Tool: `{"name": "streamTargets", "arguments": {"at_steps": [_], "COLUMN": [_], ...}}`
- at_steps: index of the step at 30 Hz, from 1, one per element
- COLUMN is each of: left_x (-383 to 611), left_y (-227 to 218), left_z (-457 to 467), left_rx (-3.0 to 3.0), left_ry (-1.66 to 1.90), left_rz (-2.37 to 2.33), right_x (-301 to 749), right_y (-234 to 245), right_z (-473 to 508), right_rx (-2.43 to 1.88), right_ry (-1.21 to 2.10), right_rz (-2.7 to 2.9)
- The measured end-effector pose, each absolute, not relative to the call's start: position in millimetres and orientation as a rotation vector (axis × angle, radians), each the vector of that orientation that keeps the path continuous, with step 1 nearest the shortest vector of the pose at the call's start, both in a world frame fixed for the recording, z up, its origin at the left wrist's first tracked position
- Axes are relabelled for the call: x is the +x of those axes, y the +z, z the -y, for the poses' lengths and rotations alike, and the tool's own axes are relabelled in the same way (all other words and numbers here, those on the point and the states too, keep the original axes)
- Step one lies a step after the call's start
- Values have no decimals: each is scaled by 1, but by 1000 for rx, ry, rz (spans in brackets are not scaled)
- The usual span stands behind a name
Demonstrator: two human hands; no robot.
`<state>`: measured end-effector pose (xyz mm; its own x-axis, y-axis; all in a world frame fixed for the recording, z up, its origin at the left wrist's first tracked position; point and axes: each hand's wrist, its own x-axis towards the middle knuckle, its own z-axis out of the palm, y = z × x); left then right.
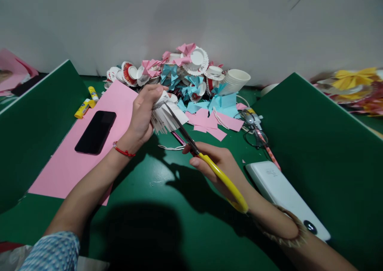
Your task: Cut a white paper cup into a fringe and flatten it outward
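Note:
My left hand (143, 111) is closed on a white paper cup (172, 115) whose side is cut into many narrow strips on the left, while its right part is still a wide uncut piece. In my right hand (215, 163) are scissors (223, 177) with yellow handles and dark metal blades. The blades point up and left and lie against the cup's wall; whether they are parted is hard to tell. Below the cup, a white string (170, 147) lies on the green table (155, 183).
Pink paper (122, 99) lies at left under a black phone (95, 132), near yellow glue sticks (82, 108). Paper-cup crafts (191, 63) and stacked cups (236, 79) stand at the back. Paper scraps (206, 119), eyeglasses (255, 137) and a white power bank (284, 195) lie rightward. Green dividers (323, 143) flank me.

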<state>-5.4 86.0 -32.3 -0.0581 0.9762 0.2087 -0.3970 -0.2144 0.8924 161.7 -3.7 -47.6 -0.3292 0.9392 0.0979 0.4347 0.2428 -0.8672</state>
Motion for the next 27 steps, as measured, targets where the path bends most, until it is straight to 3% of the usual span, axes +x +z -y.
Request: {"name": "streamTargets", "arguments": {"at_steps": [27], "left_x": [-2], "left_y": [-36], "left_z": [-87], "left_rx": [925], "left_ry": [1574], "left_rz": [-772], "right_x": [162], "right_y": [-50], "right_z": [5], "right_rx": [-1251], "right_ry": [892], "right_rz": [1919]}}
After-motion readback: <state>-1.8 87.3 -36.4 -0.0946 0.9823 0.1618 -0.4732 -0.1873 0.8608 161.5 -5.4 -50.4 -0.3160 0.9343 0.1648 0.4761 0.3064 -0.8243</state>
